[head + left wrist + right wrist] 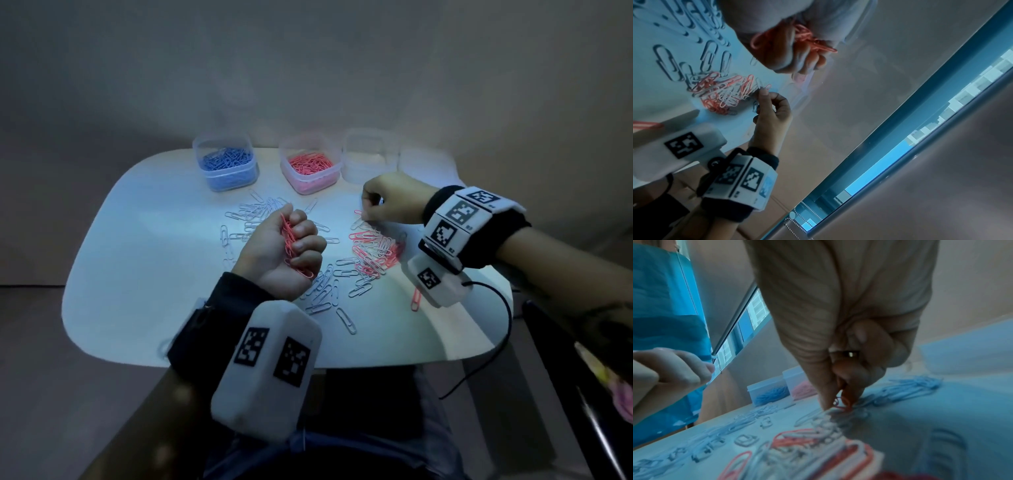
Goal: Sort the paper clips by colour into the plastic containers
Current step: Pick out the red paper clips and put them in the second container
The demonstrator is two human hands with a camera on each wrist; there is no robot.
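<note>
Centrally, the left hand [281,253] is gripping a bunch of red clips [291,240]; the right hand [394,202] is pinching a red clip [844,400] at the mixed pile [373,251] on the bench [137,274].

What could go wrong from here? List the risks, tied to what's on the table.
1. The left hand grips a thick bunch of red clips with ends sticking out; some may slip back among the white clips.
2. The right hand pinches a red clip at the edge of a tangled red-and-white pile; a white one could hook on and reach the red container.
3. A red clip near the table edge could get knocked off.
</note>
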